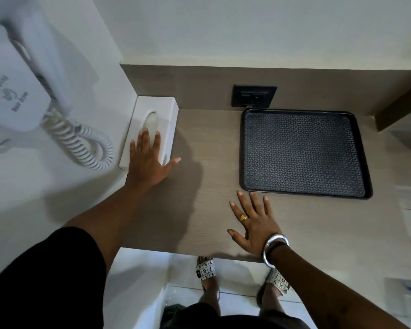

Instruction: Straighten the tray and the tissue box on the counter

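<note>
A white tissue box point(160, 110) with an oval slot lies in the counter's back left corner, its long side against the left wall. My left hand point(147, 160) rests flat on its near end, fingers spread, thumb off the right side. A black tray point(304, 153) with a patterned mat lies at the back right, its rear edge near the back panel. My right hand point(254, 222) lies flat on the wooden counter point(209, 205) just in front of the tray's near left corner, fingertips close to its rim, holding nothing.
A white wall-mounted hair dryer point(14, 91) with a coiled cord point(81, 141) hangs on the left wall beside the tissue box. A dark socket plate point(254, 96) sits on the back panel behind the tray. The counter's front edge runs just beneath my right wrist.
</note>
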Tool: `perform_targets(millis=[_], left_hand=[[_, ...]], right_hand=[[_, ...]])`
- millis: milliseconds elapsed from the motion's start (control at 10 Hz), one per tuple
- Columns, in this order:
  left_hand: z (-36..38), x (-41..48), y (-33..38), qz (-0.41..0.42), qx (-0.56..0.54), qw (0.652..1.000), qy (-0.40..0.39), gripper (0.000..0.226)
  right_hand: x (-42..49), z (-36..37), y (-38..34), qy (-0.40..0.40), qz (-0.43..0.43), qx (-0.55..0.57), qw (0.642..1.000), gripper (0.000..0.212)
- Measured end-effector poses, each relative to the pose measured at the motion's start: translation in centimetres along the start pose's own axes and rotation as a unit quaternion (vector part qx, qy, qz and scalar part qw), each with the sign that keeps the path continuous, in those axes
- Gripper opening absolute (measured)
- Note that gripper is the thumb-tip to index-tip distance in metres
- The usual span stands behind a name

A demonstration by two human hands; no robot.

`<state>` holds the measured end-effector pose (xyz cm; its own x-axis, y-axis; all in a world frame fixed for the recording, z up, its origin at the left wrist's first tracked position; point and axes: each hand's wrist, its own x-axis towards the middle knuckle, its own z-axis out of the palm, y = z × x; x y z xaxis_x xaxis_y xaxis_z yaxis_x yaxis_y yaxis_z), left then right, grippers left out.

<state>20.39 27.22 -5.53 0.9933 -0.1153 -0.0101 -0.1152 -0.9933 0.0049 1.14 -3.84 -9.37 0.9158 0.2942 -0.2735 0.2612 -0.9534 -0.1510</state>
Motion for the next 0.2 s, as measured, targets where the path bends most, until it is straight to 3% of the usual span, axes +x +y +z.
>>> perform_targets(millis=[100,200], left_hand=[[-1.0,-0.1,0.3,-0.005,-0.008,1.0,-0.024,0.11],[-1.9,-0.8,1.0,-0.009,-0.013,1.0,-0.001,0.121]], right_hand=[[0.2,-1.0,0.2,0.001,0.0,0.013,1.0,0.078],[-0.9,-1.8,-0.4,0.004,0.006,0.05,0.999,0.074]])
